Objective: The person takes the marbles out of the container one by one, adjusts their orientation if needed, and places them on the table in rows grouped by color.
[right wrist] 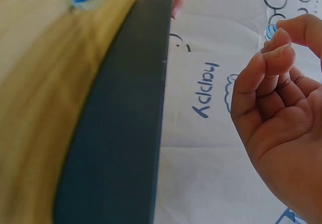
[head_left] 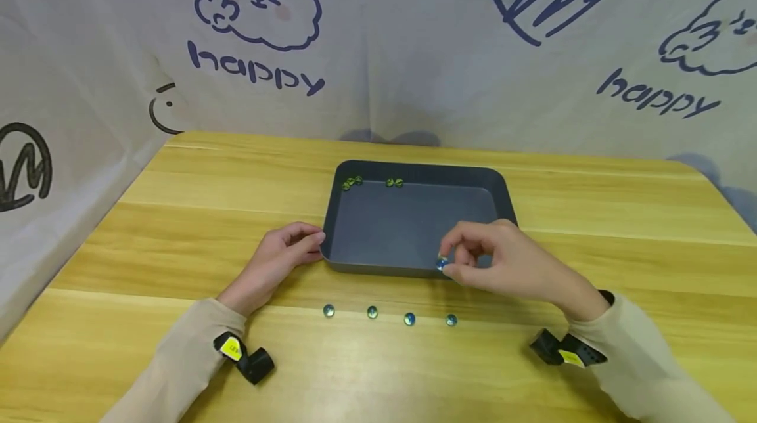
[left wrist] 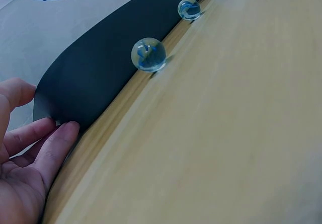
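Over the near right part of a dark grey tray (head_left: 390, 226), my right hand (head_left: 503, 259) pinches a clear blue marble (head_left: 441, 263) between thumb and index finger. The same marble (right wrist: 271, 31) shows at the fingertips in the right wrist view, raised above the rim. My left hand (head_left: 284, 255) rests beside the tray's near left corner. In the left wrist view its thumb (left wrist: 63, 141) and fingertips touch the outer wall. Several blue-swirled glass marbles, one at the left end (head_left: 328, 310), lie in a spaced row before the tray.
Inside the tray, several yellow-green marbles lie along the far wall: a group in the left corner (head_left: 351, 182) and a pair (head_left: 394, 182) to its right. The wooden table (head_left: 195, 232) ends at a white cloth (head_left: 408, 48) with drawings.
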`<state>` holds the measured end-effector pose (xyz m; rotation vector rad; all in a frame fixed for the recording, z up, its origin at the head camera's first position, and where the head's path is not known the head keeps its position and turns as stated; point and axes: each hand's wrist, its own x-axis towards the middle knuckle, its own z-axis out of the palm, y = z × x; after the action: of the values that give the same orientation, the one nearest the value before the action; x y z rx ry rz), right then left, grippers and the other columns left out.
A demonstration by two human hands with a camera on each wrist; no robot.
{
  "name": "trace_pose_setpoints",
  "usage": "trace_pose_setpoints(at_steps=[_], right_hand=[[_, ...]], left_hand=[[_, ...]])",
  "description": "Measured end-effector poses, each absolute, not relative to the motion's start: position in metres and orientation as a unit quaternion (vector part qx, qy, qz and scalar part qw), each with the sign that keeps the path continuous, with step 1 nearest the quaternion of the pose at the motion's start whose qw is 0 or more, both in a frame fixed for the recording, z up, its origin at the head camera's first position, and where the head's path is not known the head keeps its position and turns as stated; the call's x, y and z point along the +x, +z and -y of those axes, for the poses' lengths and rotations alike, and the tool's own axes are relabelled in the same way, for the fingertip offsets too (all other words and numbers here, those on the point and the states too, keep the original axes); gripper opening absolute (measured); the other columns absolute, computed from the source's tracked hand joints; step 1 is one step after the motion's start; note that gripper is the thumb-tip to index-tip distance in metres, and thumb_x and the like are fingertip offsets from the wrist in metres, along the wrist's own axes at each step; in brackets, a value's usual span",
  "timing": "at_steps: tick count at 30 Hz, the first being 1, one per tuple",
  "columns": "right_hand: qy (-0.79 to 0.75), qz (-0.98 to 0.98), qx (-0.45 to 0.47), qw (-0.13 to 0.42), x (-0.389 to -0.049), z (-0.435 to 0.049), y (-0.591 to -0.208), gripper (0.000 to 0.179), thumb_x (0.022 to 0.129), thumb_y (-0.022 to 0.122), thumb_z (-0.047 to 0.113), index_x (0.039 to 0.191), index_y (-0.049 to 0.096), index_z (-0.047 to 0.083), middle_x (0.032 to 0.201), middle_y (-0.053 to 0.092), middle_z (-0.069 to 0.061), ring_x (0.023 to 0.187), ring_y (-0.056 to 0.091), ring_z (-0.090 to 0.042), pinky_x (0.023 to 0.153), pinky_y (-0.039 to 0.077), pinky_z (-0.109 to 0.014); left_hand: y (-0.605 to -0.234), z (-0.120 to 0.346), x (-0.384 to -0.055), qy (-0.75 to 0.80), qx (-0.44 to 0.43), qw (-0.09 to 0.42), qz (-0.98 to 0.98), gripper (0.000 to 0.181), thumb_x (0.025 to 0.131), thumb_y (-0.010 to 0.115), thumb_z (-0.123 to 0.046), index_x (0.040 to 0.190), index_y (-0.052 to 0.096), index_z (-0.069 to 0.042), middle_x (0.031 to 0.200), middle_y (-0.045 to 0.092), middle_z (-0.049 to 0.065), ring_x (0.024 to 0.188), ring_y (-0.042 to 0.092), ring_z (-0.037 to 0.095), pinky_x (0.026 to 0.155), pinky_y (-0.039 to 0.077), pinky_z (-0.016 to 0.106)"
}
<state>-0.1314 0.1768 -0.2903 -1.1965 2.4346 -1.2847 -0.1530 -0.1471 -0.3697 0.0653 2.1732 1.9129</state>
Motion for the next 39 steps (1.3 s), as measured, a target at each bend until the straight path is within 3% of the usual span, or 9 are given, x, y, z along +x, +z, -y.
trace_pose_setpoints(at_steps=[7,16,26,39], right_hand=[[-0.419,-0.806,-0.411,0.077,-0.121,-0.184,-0.3,0.016,0.083,0.063,0.003,0.092,0.059,0.016,0.063,0.052,0.013,0.055,0.049,-0.005,0.048,0.047,-0.024],[-0.402,-0.816,-0.399,0.116,-0.114,-0.199,-0.311,0.014,0.085,0.061,0.006,0.093,0.058,0.016,0.065,0.053,0.014,0.057,0.049,-0.004,0.053,0.047,-0.022],[-0.387,-0.802,-0.407,0.203,-0.115,-0.212,-0.323,0.017,0.084,0.059,0.003,0.092,0.059,0.017,0.069,0.052,0.012,0.059,0.048,-0.002,0.052,0.047,-0.02],[-0.36,-0.811,-0.387,0.251,-0.11,-0.232,-0.33,0.017,0.085,0.059,0.004,0.088,0.06,0.021,0.065,0.047,0.016,0.056,0.039,0.004,0.048,0.042,-0.018]], left_hand=[[-0.37,0.147,-0.153,0.656,0.022,0.123,-0.744,0.041,0.09,0.057,-0.025,0.113,0.054,0.009,0.112,0.053,0.02,0.095,0.059,0.023,0.084,0.05,0.029],[-0.371,0.145,-0.153,0.655,0.014,0.125,-0.745,0.039,0.09,0.058,-0.024,0.114,0.054,0.007,0.111,0.053,0.02,0.093,0.059,0.023,0.082,0.051,0.029],[-0.371,0.147,-0.152,0.655,0.02,0.12,-0.746,0.039,0.09,0.058,-0.024,0.113,0.054,0.008,0.111,0.053,0.02,0.093,0.059,0.022,0.082,0.05,0.029],[-0.37,0.147,-0.152,0.646,0.017,0.122,-0.753,0.042,0.09,0.058,-0.027,0.114,0.054,0.008,0.112,0.053,0.02,0.094,0.059,0.022,0.083,0.05,0.028]])
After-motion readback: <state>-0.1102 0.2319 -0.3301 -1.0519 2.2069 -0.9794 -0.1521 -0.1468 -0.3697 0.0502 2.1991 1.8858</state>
